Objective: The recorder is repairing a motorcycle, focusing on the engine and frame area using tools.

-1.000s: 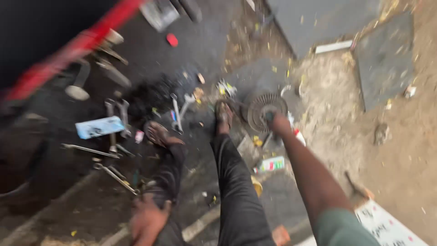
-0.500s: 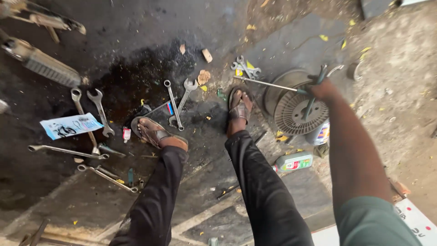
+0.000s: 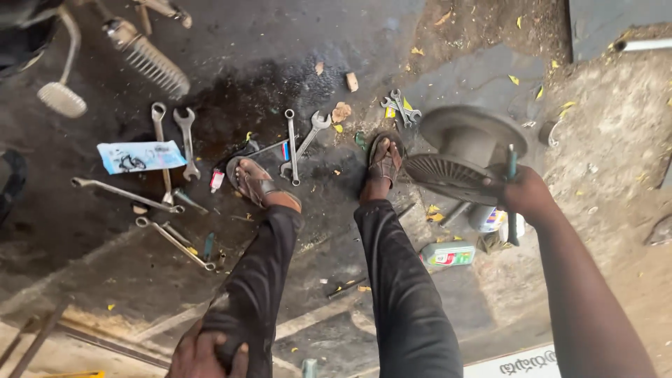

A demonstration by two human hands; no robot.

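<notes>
My right hand (image 3: 526,196) is shut on the rim of a round grey metal wheel hub (image 3: 465,152), tilted up off the ground to the right of my right foot, and it also grips a thin green-handled tool (image 3: 512,203) that hangs down. My left hand (image 3: 204,353) rests on my left knee at the bottom edge, fingers curled over the dark trouser leg. Both feet wear sandals on the oily concrete.
Several spanners (image 3: 185,140) lie on the ground left of my feet, more spanners (image 3: 400,106) beyond the hub. A blue-white packet (image 3: 140,155), a small green-white bottle (image 3: 448,253), a ribbed metal part (image 3: 148,59) and a foot pedal (image 3: 61,98) lie around. Bare dirt lies to the right.
The hub has been lifted from lying flat to tilted on its edge in my right hand. My view has dropped closer, and my left hand now shows on my knee.
</notes>
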